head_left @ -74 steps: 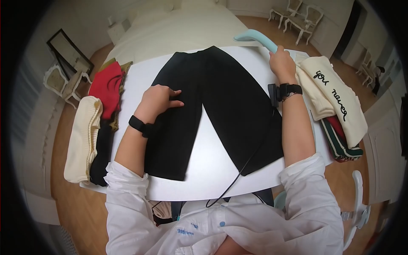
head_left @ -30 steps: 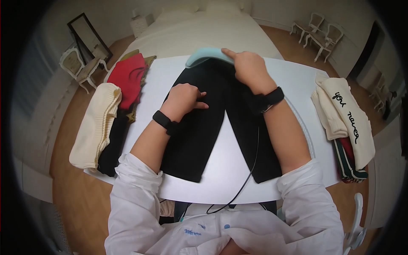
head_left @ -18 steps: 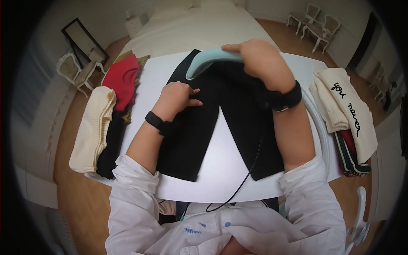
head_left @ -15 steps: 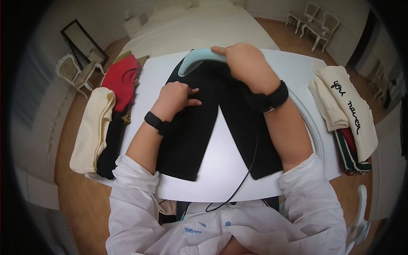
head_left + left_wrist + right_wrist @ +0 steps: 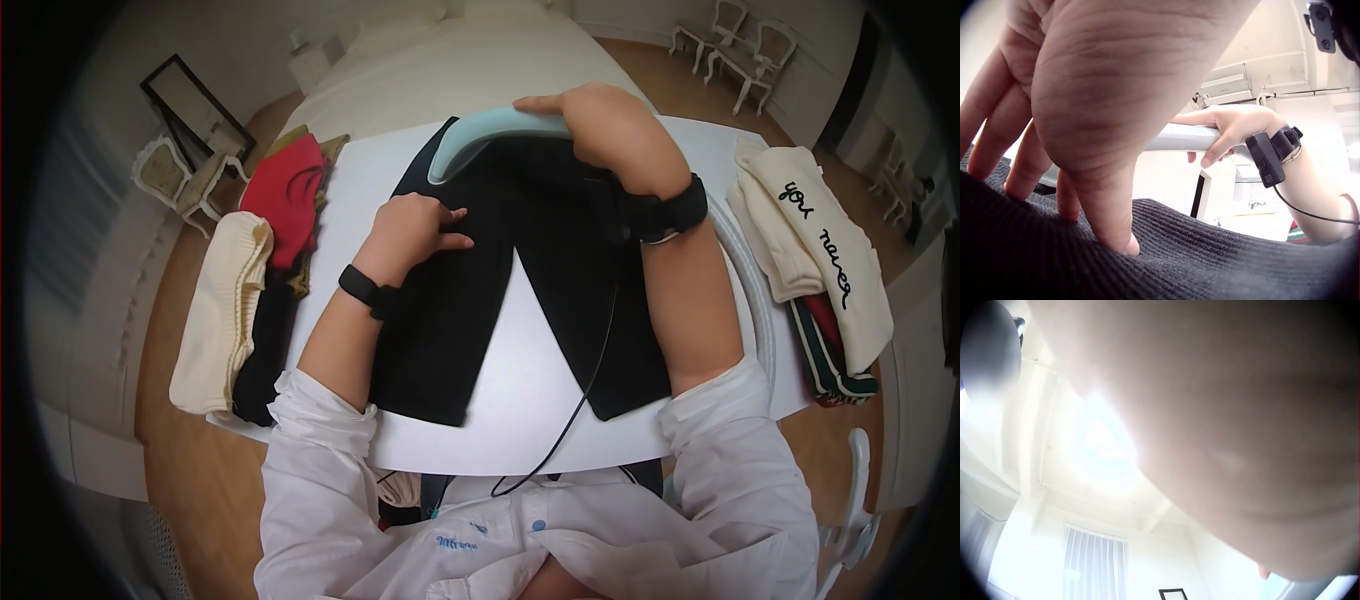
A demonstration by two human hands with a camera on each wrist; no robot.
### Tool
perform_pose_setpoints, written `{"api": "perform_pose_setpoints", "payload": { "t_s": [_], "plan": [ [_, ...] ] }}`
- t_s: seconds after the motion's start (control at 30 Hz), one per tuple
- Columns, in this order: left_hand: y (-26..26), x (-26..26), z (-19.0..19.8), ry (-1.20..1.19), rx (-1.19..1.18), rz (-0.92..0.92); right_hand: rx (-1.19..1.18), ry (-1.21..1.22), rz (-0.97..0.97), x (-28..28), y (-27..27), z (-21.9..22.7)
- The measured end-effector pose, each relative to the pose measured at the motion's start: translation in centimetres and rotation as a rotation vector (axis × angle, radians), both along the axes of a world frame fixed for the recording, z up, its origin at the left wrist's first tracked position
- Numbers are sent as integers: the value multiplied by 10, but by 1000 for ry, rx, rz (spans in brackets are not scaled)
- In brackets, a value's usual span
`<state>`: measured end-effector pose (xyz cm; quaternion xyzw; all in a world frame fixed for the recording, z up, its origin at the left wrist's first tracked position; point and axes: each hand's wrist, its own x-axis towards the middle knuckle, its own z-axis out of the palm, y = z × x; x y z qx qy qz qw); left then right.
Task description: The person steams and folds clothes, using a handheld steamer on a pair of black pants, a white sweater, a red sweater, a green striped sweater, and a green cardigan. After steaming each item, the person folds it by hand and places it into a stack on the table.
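Note:
Black ribbed trousers (image 5: pixel 440 340) lie spread flat, legs toward the wearer. My left hand (image 5: pixel 405 235) rests on the upper part of their left leg. In the left wrist view its fingertips and thumb (image 5: pixel 1113 219) press down on the knit. My right hand (image 5: pixel 620 135) grips a pale blue garment steamer (image 5: pixel 500 125) by its handle, index finger stretched along the top. The steamer's curved head hangs over the waist end, its tip pointing left. In the right wrist view the palm fills most of the picture and hides nearly all of the steamer.
A white table (image 5: pixel 500 440) bears the trousers. At its left are folded cream knitwear (image 5: pixel 215 320) and red clothing (image 5: pixel 285 200); at its right, a stack topped by a lettered cream garment (image 5: pixel 825 250). The steamer's grey hose (image 5: pixel 750 280) passes beside the right forearm. A thin black cable (image 5: pixel 590 390) crosses the trousers.
The steamer, held in my right hand, has gone from the table's right side to over the trousers' waist, then shifted slightly left and back right. My left hand stays on the trousers.

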<state>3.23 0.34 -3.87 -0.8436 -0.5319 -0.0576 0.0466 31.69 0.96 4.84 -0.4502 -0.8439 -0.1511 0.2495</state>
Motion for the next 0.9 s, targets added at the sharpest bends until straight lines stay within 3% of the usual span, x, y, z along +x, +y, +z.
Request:
{"api": "perform_pose_setpoints", "payload": {
  "t_s": [0.33,0.47,0.53,0.63,0.9],
  "plan": [
    [-3,2,3,-7,-13,16,-69,-29,-38,-34,23,-38],
    [-2,1,2,-11,-25,14,-78,17,7,-23,19,-25],
    [-1,0,0,5,6,-3,-205,-10,13,-15,14,-9],
    [0,0,0,-1,9,-9,-151,-23,50,-2,16,-3],
    [-1,0,1,-8,8,-10,-178,87,-50,25,1,26]
  ]
}}
